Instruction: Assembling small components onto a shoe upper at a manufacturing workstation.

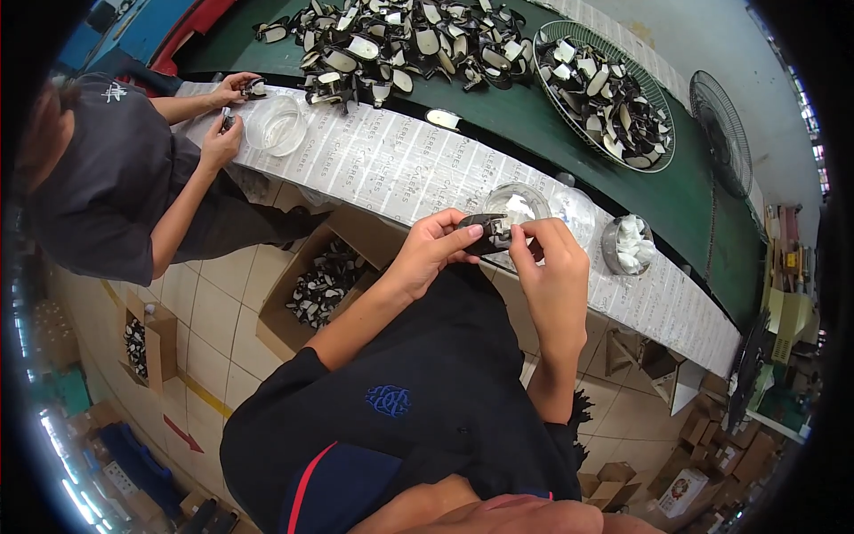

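My left hand is closed round a glossy black piece that looks like a shoe heel, held in front of me over the table's near edge. At its right end is a small pale patch. My right hand pinches thumb and fingertips together against that end; what lies between them is too small to make out. Just behind my hands stands a clear round bowl with something white inside. To the right, a round container is filled with crumpled white wads.
Many black heels are heaped on the green conveyor belt, more in a wire basket. A co-worker at left handles similar pieces beside another clear bowl. Cardboard boxes of heels stand on the floor. A fan is at right.
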Motion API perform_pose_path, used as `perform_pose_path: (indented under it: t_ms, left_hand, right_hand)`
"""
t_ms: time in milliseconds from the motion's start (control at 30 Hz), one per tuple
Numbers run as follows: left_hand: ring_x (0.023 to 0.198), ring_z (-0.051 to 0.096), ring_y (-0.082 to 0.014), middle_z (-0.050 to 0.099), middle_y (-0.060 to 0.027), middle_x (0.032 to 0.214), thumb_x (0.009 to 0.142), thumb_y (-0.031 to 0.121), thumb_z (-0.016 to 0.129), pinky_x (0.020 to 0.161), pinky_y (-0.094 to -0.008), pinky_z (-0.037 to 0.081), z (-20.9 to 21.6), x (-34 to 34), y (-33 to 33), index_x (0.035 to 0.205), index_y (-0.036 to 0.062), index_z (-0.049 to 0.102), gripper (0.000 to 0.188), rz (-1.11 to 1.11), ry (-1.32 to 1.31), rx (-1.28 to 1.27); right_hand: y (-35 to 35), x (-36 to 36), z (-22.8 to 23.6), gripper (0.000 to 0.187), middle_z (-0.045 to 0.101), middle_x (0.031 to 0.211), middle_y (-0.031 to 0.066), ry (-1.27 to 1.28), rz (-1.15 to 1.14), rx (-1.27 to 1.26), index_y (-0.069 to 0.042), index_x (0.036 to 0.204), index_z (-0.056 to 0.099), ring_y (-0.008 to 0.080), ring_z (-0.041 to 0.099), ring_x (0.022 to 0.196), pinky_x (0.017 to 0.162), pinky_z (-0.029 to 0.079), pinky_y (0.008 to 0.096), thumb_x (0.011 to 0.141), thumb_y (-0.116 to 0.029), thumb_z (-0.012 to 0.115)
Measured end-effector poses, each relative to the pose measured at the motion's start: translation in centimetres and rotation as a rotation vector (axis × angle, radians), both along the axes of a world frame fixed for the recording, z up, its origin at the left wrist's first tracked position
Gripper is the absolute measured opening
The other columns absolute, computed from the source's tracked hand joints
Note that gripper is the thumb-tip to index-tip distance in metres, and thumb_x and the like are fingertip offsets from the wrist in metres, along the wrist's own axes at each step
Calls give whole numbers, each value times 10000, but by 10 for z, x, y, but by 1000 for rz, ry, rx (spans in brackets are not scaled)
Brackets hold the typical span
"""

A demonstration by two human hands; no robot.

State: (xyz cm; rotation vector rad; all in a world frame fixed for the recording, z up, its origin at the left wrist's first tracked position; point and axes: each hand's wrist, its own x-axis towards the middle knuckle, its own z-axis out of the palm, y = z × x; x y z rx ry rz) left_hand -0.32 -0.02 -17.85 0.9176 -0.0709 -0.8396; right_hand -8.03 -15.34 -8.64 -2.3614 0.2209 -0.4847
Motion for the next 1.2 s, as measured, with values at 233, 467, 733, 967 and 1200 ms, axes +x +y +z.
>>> perform_pose_path:
  t_ms: [233, 467, 733, 967, 1200]
  left_hand:
    - [803, 635, -82, 668, -38, 932, 949, 187, 643, 707, -234, 556, -1, 0, 1, 1006, 36, 615, 164, 2, 15, 12]
    - [779, 638, -81, 674, -37, 917, 951, 194, 643, 708, -234, 553, -2, 1, 2, 999, 44, 615, 160, -4, 46, -1]
    - [751, 630, -87, 671, -41, 912, 945, 219, 656, 703, -228, 535, -2, 2, 3, 1001, 42, 623, 188, -11, 82, 2]
    - [754, 638, -89, 672, -42, 912, 940, 220, 663, 700, -225, 540, -1, 2, 0, 1003, 44, 620, 193, -10, 84, -9]
    - [771, 636, -89, 668, -44, 926, 941, 213, 662, 703, -230, 543, 0, 1, -3, 1005, 38, 620, 191, -11, 47, -11]
  right_hand:
    - [0, -3, -1, 85, 593, 809, 133, -7, -10, -24, 5, 861, 615, 316, 604, 666, 590, 481, 386, 846, -37, 687]
    - [-4, -4, -6, 96, 590, 809, 135, -12, -62, -105, 4, 836, 602, 338, 598, 684, 603, 476, 396, 842, -36, 689]
    - [-12, -5, 7, 104, 599, 803, 123, -41, -129, -98, 13, 836, 608, 278, 607, 655, 592, 482, 360, 854, -52, 688]
    - [-3, -2, 11, 89, 602, 789, 113, -49, -48, 28, 16, 854, 624, 230, 610, 615, 562, 489, 326, 852, -41, 692]
    - [6, 5, 4, 99, 602, 784, 117, -60, -43, 63, 19, 849, 621, 230, 616, 599, 548, 492, 327, 853, -46, 695]
